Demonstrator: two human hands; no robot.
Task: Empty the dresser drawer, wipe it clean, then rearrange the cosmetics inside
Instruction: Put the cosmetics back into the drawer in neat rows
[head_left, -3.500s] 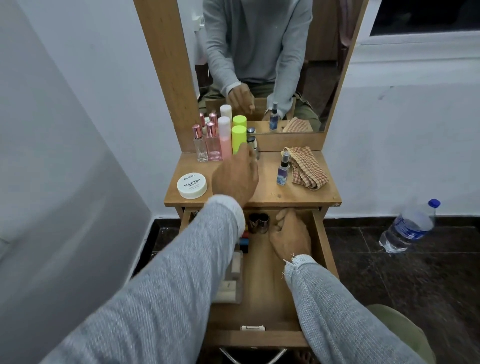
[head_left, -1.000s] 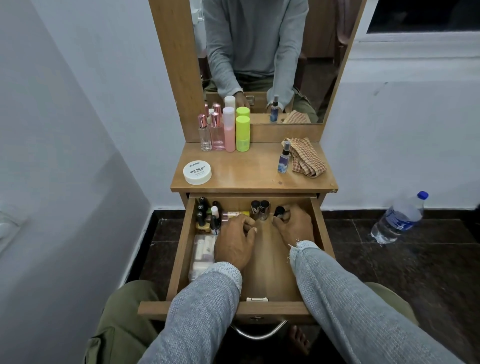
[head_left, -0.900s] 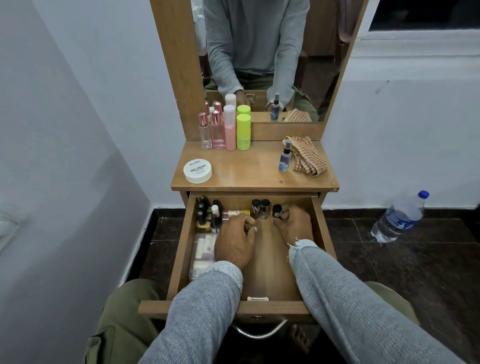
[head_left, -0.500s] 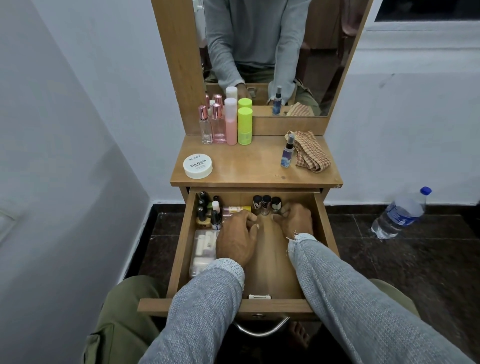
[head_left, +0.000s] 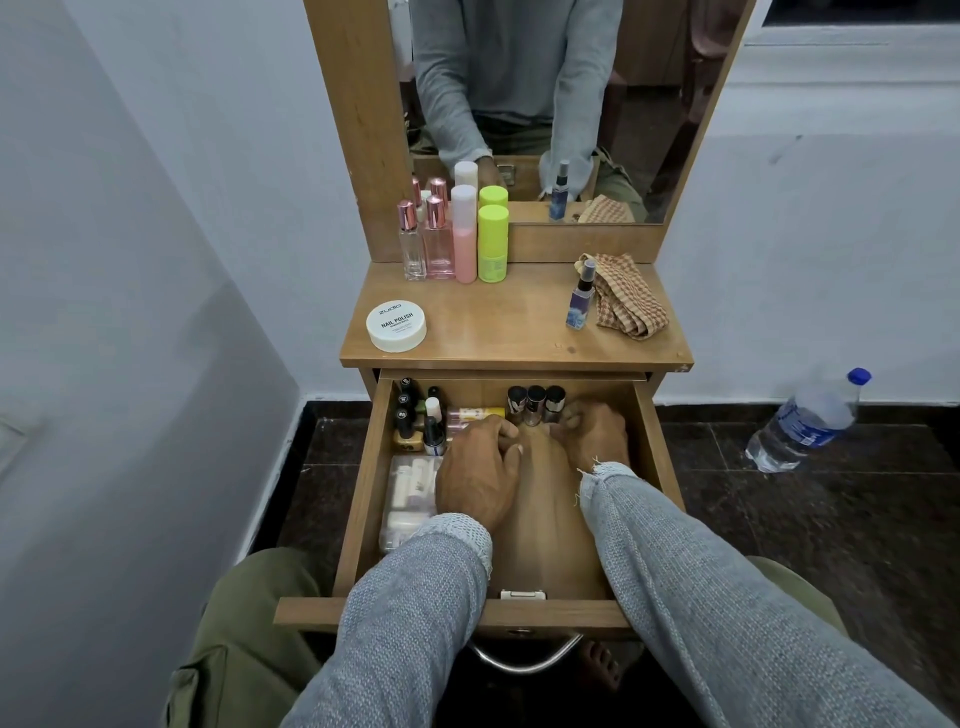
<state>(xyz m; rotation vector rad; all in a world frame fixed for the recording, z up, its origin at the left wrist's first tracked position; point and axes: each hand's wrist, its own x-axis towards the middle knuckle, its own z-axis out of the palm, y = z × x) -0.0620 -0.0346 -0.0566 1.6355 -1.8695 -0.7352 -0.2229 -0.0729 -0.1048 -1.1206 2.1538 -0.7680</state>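
In the open wooden drawer (head_left: 363, 499), both your hands work the back row: left hand (head_left: 480, 475) curled by the pink-yellow tube (head_left: 475, 414), right hand (head_left: 597, 436) curled beside three silver-capped polish bottles (head_left: 535, 402); actual grip can't be told. Checked cloth (head_left: 626, 296) waits on the counter (head_left: 498, 332) for wiping.

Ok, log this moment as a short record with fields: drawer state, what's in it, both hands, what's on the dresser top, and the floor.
drawer: drawer pulled open
drawer back row: three dark-capped bottles standing side by side
drawer left side: cluster of small nail polish bottles, clear pouch in front of it
left hand: left hand inside drawer, fingers curled, grip unclear
right hand: right hand by the three bottles, fingers curled, grip unclear
dresser top: white nail polish tub, four tall bottles, small spray bottle, checked cloth
floor: water bottle lying at right
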